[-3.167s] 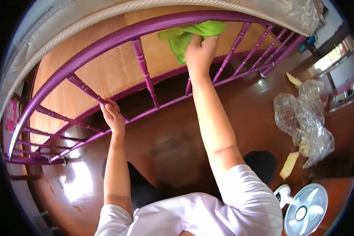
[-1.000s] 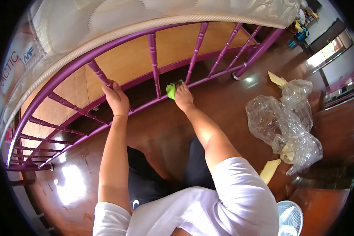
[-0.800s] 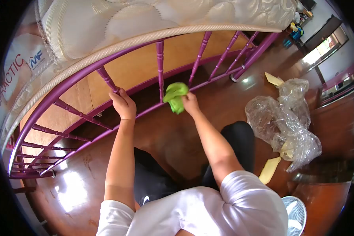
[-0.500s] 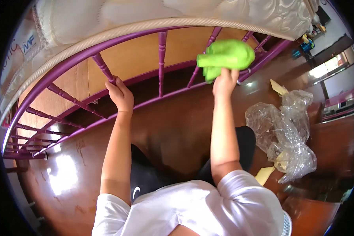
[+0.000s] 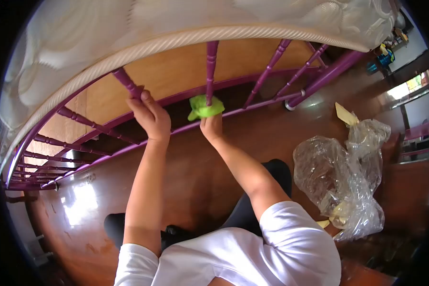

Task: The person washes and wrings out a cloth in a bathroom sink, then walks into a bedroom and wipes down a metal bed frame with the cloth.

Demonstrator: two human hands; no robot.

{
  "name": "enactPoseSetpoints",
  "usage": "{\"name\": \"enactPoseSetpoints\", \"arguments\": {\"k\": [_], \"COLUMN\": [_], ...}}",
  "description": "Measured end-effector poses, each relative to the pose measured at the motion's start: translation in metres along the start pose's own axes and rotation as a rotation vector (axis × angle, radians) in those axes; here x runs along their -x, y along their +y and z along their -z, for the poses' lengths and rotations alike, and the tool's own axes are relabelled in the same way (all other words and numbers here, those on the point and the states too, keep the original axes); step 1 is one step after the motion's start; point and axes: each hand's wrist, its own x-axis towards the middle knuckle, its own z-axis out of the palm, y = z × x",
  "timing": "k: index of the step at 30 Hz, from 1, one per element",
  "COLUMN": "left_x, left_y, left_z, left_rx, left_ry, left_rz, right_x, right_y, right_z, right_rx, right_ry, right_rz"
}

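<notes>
My left hand (image 5: 150, 119) is closed around a purple spindle (image 5: 127, 82) of the bed rail, left of centre. In my right hand (image 5: 212, 127) is a bright green cloth (image 5: 206, 108), pressed around the lower part of another purple spindle (image 5: 210, 66), just above the bottom rail (image 5: 182, 127). Part of the right fingers is hidden behind the cloth and spindle. Above both hands, the cream mattress (image 5: 186, 21) with its corded edge overhangs the rail. Behind the spindles shows a light wooden panel (image 5: 176, 64).
Crumpled clear plastic wrapping (image 5: 352, 176) lies on the glossy brown floor (image 5: 252, 138) to my right, with yellowish pieces (image 5: 345, 114) beside it. A thick purple bed leg (image 5: 326, 78) stands at the right end. My bent legs (image 5: 260, 186) are below the rail.
My right hand has moved left and down with the green cloth, from near the bed leg to the middle spindle. My left hand stays on its spindle. The view has shifted slightly.
</notes>
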Motion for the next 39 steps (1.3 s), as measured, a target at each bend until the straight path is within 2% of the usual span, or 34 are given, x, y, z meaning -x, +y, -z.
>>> {"name": "enactPoseSetpoints", "arguments": {"k": [1, 5, 6, 7, 9, 10, 12, 13, 15, 18, 19, 20, 21, 25, 27, 28, 30, 31, 32, 33, 34, 35, 36, 39], "left_x": [0.000, 0.000, 0.000, -0.002, 0.000, 0.001, -0.002, 0.000, 0.003, 0.003, 0.002, 0.002, 0.001, 0.003, 0.005, 0.005, 0.004, 0.003, 0.006, 0.009, 0.011, 0.013, 0.017, 0.043], "left_y": [-0.005, -0.002, 0.000, -0.003, -0.005, -0.004, -0.003, -0.003, -0.009, -0.001, 0.002, 0.001, -0.002, -0.001, 0.001, 0.000, -0.002, -0.004, -0.004, 0.001, 0.010, 0.017, 0.021, 0.043], "left_z": [-0.002, -0.003, -0.001, -0.001, 0.005, 0.005, -0.002, -0.006, -0.004, -0.007, -0.008, -0.009, -0.010, -0.014, -0.013, -0.012, -0.011, -0.012, -0.012, -0.011, -0.012, -0.016, -0.019, -0.046], "left_rx": [-0.033, -0.063, -0.065, -0.042, -0.008, 0.017, -0.100, -0.154, -0.173, -0.233, -0.257, -0.313, -0.298, -0.301, -0.330, -0.340, -0.347, -0.345, -0.343, -0.332, -0.317, -0.296, -0.310, -0.531], "left_ry": [0.019, 0.037, 0.014, -0.009, -0.055, -0.064, 0.016, 0.061, 0.051, 0.076, 0.092, 0.107, 0.108, 0.125, 0.122, 0.110, 0.105, 0.109, 0.106, 0.083, 0.062, 0.046, 0.038, 0.161], "left_rz": [-0.045, -0.059, -0.057, -0.051, -0.026, 0.007, -0.114, -0.170, -0.112, -0.136, -0.162, -0.173, -0.185, -0.197, -0.191, -0.188, -0.193, -0.199, -0.202, -0.116, -0.030, 0.050, 0.053, -0.143], "right_x": [0.002, 0.024, 0.009, 0.015, 0.014, 0.015, 0.015, 0.016, 0.018, 0.025, 0.032, 0.030, 0.029, -0.030, -0.049, -0.074, -0.133, -0.156, -0.179, -0.187, -0.181, -0.167, -0.148, -0.070], "right_y": [-0.001, 0.066, 0.076, 0.097, 0.090, 0.083, 0.067, 0.058, 0.066, 0.070, 0.067, 0.058, 0.046, 0.010, 0.026, 0.035, 0.037, 0.026, 0.016, 0.005, 0.007, 0.011, 0.022, 0.078], "right_z": [0.008, 0.026, 0.049, 0.063, 0.067, 0.065, 0.054, 0.051, 0.045, 0.085, 0.100, 0.125, 0.146, 0.204, 0.204, 0.196, 0.179, 0.167, 0.154, 0.137, 0.134, 0.131, 0.126, 0.103], "right_rx": [-0.001, 0.156, 0.192, 0.422, 0.455, 0.453, 0.459, 0.376, 0.145, -0.516, -0.723, -0.911, -1.091, -1.254, -0.955, -1.569, -1.681, -1.206, -0.710, -0.215, -0.187, -0.221, -0.175, -0.208], "right_ry": [-0.009, -0.511, -0.763, -0.677, -0.583, -0.584, -0.571, -0.532, -0.450, -0.362, -0.147, -0.049, 0.142, 0.343, 0.267, 0.117, -0.081, 0.031, 0.185, 0.425, 0.390, 0.322, 0.266, 0.088], "right_rz": [0.012, 0.064, -0.037, 0.130, 0.186, 0.100, -0.069, -0.064, -0.068, -0.870, -1.025, -1.128, -1.071, -0.753, -0.611, -0.558, -0.286, -0.125, -0.052, 0.023, 0.043, -0.088, -0.085, -0.083]}}
